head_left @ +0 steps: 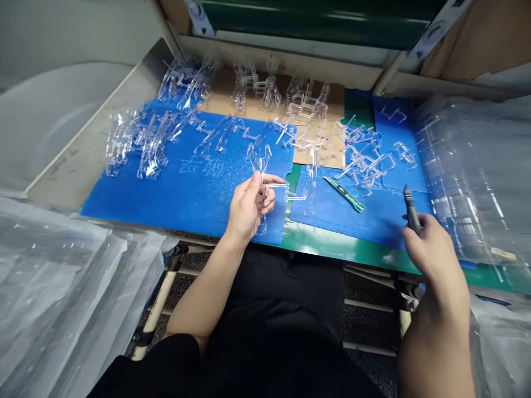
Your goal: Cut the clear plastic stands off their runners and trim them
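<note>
My left hand (249, 205) is closed on a clear plastic molded part (259, 159), which stands up above the thumb, with thin runner pieces reaching to the right. Over the right side of the bench, my right hand (429, 243) grips a dark hand tool (410, 207), its narrow tip pointing away from me; it looks like nippers, though the fingers hide part of it. A green utility knife (344, 193) lies between the two hands on the blue sheet (199, 204). Right of the knife is a heap of clear sprue scraps (365, 160).
Clear molded parts (141, 143) are grouped at the left, with more (257, 88) along the back on brown cardboard (224, 83). Stacked clear plastic (468, 182) rises at the right edge. A green roller (323, 22) spans the back. Plastic-wrapped stacks (62, 287) flank the bench.
</note>
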Demonstrator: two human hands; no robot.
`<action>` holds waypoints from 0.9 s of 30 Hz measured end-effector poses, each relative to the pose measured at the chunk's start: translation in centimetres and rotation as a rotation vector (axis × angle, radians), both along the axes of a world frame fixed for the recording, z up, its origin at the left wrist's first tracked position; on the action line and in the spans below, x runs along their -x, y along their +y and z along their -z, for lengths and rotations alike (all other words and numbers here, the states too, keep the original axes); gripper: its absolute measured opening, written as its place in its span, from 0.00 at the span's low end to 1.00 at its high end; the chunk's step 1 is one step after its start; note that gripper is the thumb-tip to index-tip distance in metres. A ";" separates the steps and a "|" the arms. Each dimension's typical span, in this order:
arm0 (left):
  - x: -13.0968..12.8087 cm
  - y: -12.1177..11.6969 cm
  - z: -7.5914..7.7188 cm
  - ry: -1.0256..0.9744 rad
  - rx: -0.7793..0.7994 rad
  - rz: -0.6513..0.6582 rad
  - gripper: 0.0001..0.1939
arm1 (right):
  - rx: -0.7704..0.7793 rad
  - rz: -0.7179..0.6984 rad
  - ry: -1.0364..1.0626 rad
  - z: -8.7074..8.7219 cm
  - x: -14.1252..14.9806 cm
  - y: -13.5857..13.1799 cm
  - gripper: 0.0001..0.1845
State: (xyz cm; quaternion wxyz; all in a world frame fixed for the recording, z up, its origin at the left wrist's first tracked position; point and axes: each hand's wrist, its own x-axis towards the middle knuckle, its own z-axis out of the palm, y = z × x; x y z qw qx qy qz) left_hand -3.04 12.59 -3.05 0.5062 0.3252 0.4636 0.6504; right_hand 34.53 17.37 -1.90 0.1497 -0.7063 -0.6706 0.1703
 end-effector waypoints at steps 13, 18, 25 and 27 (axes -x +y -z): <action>-4.3 -1.6 0.1 0.174 -0.237 -0.192 0.27 | 0.740 -0.471 0.677 -2.5 13.7 -13.5 0.09; -5.1 -2.6 0.7 0.085 -0.256 -0.188 0.27 | 0.787 -0.479 0.715 -2.4 14.1 -12.6 0.10; -5.1 -3.3 1.8 0.059 -0.217 -0.154 0.28 | 0.771 -0.453 0.696 -2.0 14.7 -12.5 0.10; -5.1 -3.3 1.9 0.050 -0.212 -0.146 0.28 | 0.773 -0.453 0.688 -1.9 14.7 -12.3 0.10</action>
